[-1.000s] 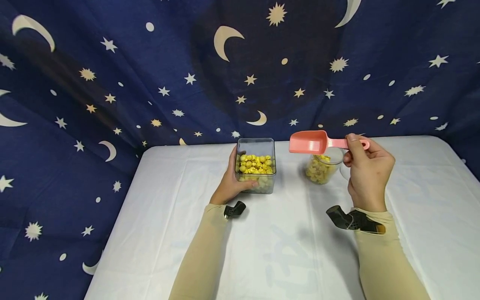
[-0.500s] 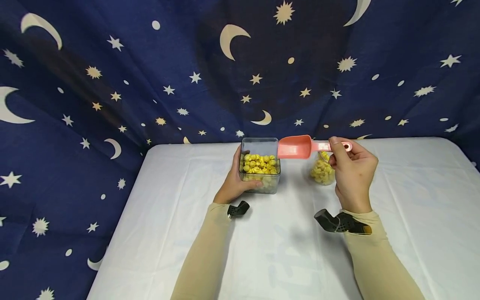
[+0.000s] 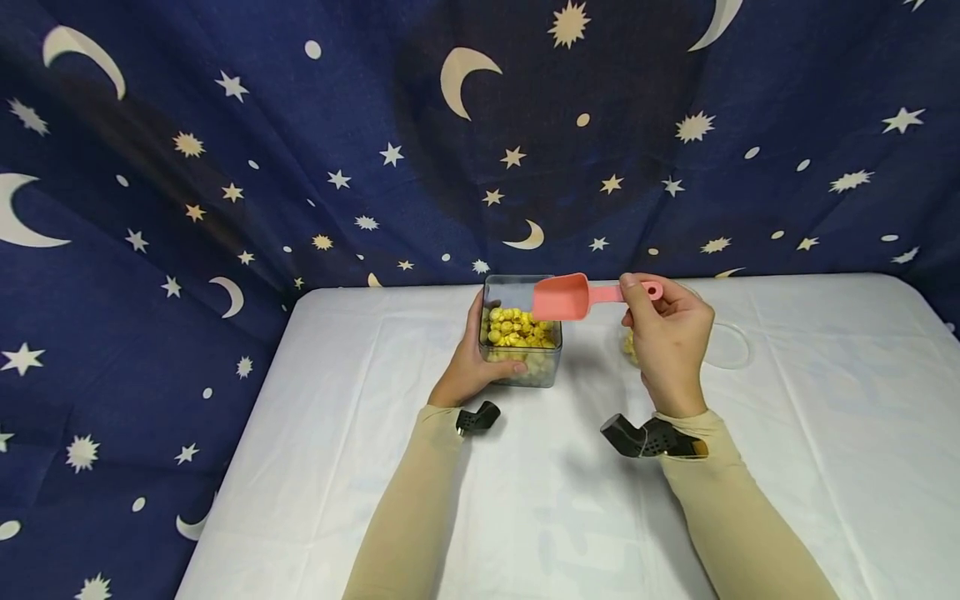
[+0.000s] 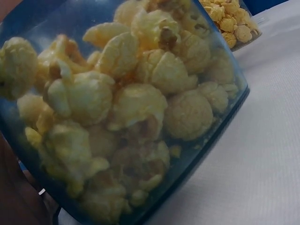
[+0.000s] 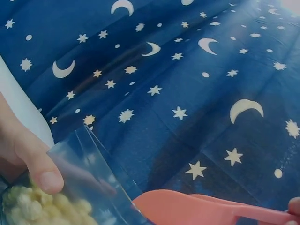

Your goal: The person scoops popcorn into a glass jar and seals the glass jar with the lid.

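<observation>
My left hand [image 3: 467, 360] grips a clear square container [image 3: 517, 368] from its left side, thumb across the front. Yellow popcorn [image 3: 513, 327] fills its lower part; the left wrist view shows the popped kernels [image 4: 136, 103] close through the wall. My right hand [image 3: 670, 346] pinches the handle of a pink scoop [image 3: 562, 297], whose bowl hangs over the container's right rim. No popcorn shows in the scoop. In the right wrist view the scoop [image 5: 187, 208] is at the container's edge [image 5: 112, 178]. A clear jar of popcorn [image 3: 628, 346] is mostly hidden behind my right hand.
A round clear lid [image 3: 727, 346] lies on the white tablecloth [image 3: 570, 517] right of my right hand. Behind the table hangs a dark blue curtain [image 3: 360, 108] with moons and stars.
My right hand has carried the scoop leftward, from above the jar to over the container's right rim. It now covers most of the jar. The left hand keeps its grip on the container.
</observation>
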A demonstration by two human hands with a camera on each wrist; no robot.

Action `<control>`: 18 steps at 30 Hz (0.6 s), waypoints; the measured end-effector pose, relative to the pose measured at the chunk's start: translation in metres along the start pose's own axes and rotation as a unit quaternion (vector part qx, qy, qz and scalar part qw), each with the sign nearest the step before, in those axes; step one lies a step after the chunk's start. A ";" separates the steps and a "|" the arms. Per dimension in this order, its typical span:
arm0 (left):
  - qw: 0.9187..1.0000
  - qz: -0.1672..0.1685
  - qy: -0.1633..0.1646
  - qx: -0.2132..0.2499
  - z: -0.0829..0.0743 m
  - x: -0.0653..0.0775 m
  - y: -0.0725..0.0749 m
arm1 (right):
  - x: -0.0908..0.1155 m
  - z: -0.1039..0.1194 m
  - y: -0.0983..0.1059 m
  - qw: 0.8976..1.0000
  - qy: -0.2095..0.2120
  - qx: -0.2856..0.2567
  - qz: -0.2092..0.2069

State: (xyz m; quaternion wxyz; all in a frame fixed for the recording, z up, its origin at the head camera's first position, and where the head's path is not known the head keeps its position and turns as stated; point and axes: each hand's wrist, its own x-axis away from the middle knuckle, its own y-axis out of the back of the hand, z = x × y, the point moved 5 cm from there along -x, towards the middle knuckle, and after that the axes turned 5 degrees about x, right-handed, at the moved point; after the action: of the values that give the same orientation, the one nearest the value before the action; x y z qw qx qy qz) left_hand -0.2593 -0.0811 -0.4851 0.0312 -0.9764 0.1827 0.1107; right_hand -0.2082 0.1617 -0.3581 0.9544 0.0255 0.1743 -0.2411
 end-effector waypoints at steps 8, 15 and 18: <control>1.000 -0.004 0.000 -0.008 0.000 0.000 0.000 | 0.006 0.018 -0.019 0.987 0.129 0.091 0.027; 1.000 -0.002 -0.003 -0.003 0.001 0.000 0.000 | 0.010 0.022 -0.040 0.958 0.214 0.182 0.056; 1.000 0.001 -0.008 0.001 0.000 -0.001 0.000 | 0.011 0.022 -0.048 0.944 0.237 0.217 0.070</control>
State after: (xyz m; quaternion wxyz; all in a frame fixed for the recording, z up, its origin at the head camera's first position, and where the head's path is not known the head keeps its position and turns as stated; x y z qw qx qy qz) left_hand -0.2601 -0.0808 -0.4853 0.0336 -0.9753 0.1836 0.1181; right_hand -0.2148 0.1111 -0.3397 0.8714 0.3002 0.3371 -0.1923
